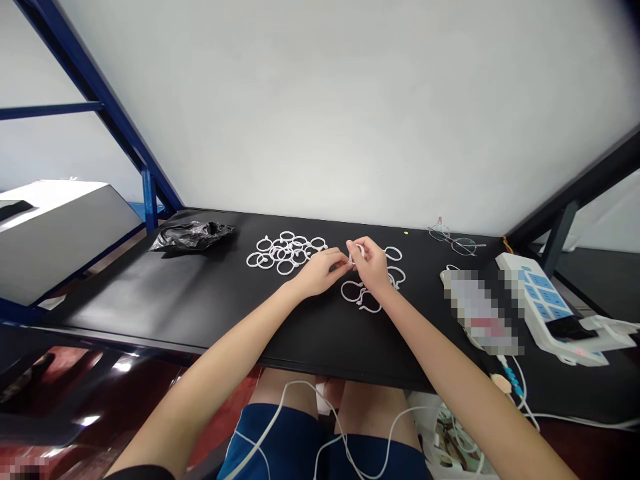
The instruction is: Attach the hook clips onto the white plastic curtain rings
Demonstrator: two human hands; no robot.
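Note:
Both of my hands meet over the middle of the black table, closed on one white plastic ring. My left hand pinches its left side with the fingertips. My right hand grips it from the right, and its fingers hide much of the ring. Just left of my left hand lies a loose heap of closed white rings, several overlapping. Under and beside my right hand are several more white rings, some visibly with a gap in the loop.
A crumpled black plastic bag lies at the table's left. Toward the right are eyeglasses, a blurred-out phone with a cable, and a white power strip with a plug. White cables hang across my lap.

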